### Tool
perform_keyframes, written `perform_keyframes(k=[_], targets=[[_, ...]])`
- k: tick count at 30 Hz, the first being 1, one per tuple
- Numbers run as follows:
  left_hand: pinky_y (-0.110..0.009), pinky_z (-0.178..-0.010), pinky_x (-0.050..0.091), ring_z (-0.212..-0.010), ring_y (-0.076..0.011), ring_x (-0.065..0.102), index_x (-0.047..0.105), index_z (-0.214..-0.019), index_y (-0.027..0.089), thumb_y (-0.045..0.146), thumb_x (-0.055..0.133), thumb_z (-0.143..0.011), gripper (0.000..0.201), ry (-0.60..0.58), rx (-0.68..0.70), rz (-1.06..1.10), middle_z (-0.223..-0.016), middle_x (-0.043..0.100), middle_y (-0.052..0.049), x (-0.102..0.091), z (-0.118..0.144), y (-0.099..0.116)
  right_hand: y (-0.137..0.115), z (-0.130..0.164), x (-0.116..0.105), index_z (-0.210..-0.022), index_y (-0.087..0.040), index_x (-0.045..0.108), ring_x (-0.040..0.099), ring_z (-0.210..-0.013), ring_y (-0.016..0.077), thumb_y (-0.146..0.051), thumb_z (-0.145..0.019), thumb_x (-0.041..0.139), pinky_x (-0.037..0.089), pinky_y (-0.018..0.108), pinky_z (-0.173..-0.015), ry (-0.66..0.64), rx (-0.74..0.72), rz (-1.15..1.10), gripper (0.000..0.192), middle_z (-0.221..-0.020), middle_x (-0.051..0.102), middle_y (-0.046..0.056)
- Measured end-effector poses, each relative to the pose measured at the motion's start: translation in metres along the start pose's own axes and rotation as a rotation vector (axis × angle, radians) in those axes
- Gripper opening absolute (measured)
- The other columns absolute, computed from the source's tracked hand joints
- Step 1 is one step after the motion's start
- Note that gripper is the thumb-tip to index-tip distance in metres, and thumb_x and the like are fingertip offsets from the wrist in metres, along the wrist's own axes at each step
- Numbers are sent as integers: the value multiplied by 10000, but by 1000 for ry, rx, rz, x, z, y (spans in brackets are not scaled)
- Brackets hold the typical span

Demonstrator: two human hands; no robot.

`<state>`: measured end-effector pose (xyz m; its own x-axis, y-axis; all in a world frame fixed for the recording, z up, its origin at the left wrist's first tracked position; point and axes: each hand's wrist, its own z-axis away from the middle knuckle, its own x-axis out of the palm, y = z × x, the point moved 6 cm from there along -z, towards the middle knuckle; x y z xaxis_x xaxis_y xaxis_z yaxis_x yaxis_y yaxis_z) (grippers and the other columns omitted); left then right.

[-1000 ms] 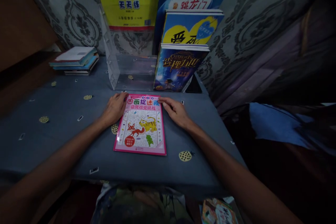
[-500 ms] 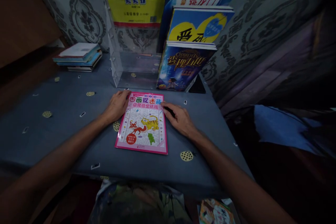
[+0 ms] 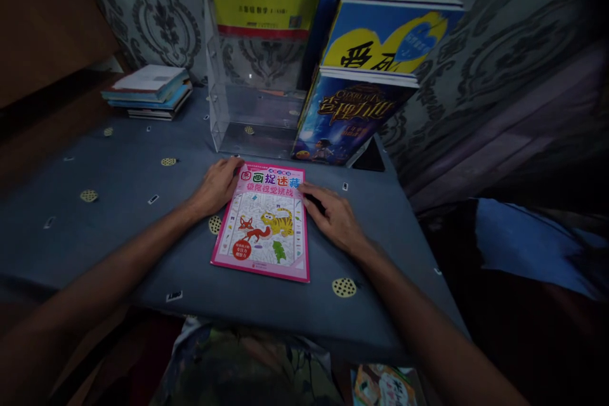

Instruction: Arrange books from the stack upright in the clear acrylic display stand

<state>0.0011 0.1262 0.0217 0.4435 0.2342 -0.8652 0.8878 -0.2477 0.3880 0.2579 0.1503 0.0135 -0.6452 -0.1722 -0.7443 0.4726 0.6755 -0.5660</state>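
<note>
A table covered in grey-blue cloth [image 3: 118, 203] is being viewed in a dim room backed by patterned wall covering [image 3: 157, 13]; one pink activity book [image 3: 264, 222] is lying flat near the front centre; the left hand [image 3: 216, 187] is being rested at its upper left corner, fingers loosely spread; the right hand [image 3: 333, 219] is being laid along its right edge, fingers extended, nothing gripped; one clear acrylic stand [image 3: 247, 114] and two propped books [image 3: 356, 114] are standing just behind; one stack of books [image 3: 150, 90] is lying far left.

Pink puzzle book [image 3: 263, 223] flat on grey table [image 3: 118, 203], left hand [image 3: 216, 186] and right hand [image 3: 333, 219] touching its top corners
</note>
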Motion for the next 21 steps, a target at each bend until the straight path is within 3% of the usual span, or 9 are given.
perform_keyframes(k=[10, 21], targets=[[-439, -1028, 478, -1152, -256, 590, 541, -1228, 173, 222, 428, -945, 309, 3, 28, 3, -1206, 664, -118, -1, -1, 1, 0, -1, -1, -1241, -229, 678, 641, -1238, 286, -292, -979, 494, 504, 519, -1060, -5, -4, -9, 326, -1290, 710, 103], [-431, -1032, 482, -1162, -238, 599, 551, -1252, 176, 212, 377, -976, 329, -14, 125, 45, -1226, 653, -112, 7, -3, 26, -1, -4, -4, -1243, -252, 694, 657, -1207, 275, -292, -979, 497, 514, 515, -1053, -7, 29, -55, 332, -1270, 719, 81]])
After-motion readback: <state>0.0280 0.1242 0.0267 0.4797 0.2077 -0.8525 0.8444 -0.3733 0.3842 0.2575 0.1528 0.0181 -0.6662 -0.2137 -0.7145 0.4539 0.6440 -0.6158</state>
